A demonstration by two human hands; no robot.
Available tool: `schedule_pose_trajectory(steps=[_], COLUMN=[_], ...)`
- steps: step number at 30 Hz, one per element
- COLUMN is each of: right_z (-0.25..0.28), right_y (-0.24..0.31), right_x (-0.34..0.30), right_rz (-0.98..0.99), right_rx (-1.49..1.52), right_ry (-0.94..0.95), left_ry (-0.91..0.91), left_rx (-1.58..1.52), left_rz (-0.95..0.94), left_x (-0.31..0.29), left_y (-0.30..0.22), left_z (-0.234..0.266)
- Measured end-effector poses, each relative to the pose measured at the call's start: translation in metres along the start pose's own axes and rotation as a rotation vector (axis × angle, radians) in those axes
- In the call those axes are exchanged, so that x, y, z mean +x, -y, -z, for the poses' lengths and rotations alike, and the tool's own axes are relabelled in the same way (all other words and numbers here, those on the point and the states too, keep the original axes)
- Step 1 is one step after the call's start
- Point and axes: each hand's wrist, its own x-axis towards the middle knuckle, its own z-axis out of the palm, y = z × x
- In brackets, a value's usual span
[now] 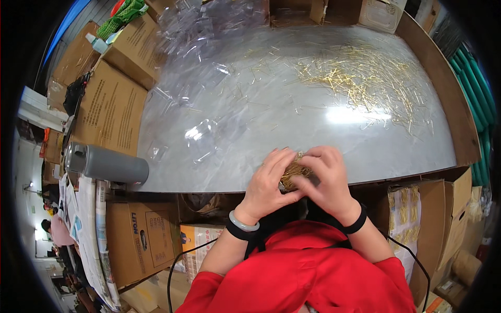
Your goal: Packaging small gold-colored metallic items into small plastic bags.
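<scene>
At the table's near edge, both hands are cupped around a bunch of thin gold wire pieces (293,173). My left hand (265,183) wraps the bunch from the left, its fingers curled over the top. My right hand (330,180) closes on it from the right, with the thumb and fingers bent against the wires. Part of the bunch is hidden by the fingers. A large loose pile of similar gold wire pieces (360,78), some with bent ends, spreads over the table's far right. Clear plastic packs (202,136) lie left of centre, apart from my hands.
More clear plastic packs (201,26) are heaped at the far left of the grey table (250,151). A grey bottle (112,164) lies at the left edge beside cardboard boxes (112,107). A cardboard wall (443,78) borders the right side. A white plastic basket (380,14) stands at the back.
</scene>
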Motion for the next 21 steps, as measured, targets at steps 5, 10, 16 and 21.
schedule_pose_trajectory(steps=[5,10,16,21], right_z=[-0.001,-0.005,-0.013,-0.017], right_y=[0.013,0.008,-0.003,-0.003], right_x=[0.004,0.009,-0.004,-0.012], right_rz=[0.04,0.071,0.036,-0.033], right_rx=[-0.093,-0.045,0.078,0.104], right_ry=[0.087,0.112,0.074,0.066], left_ry=[-0.021,-0.002,0.027,0.033], left_rx=[-0.075,-0.122,-0.101,-0.073], left_rz=[0.028,0.053,0.087,0.051], left_x=[-0.007,-0.009,-0.008,-0.006], left_y=[0.007,0.007,0.004,0.001], left_z=[-0.006,-0.003,-0.002,0.0])
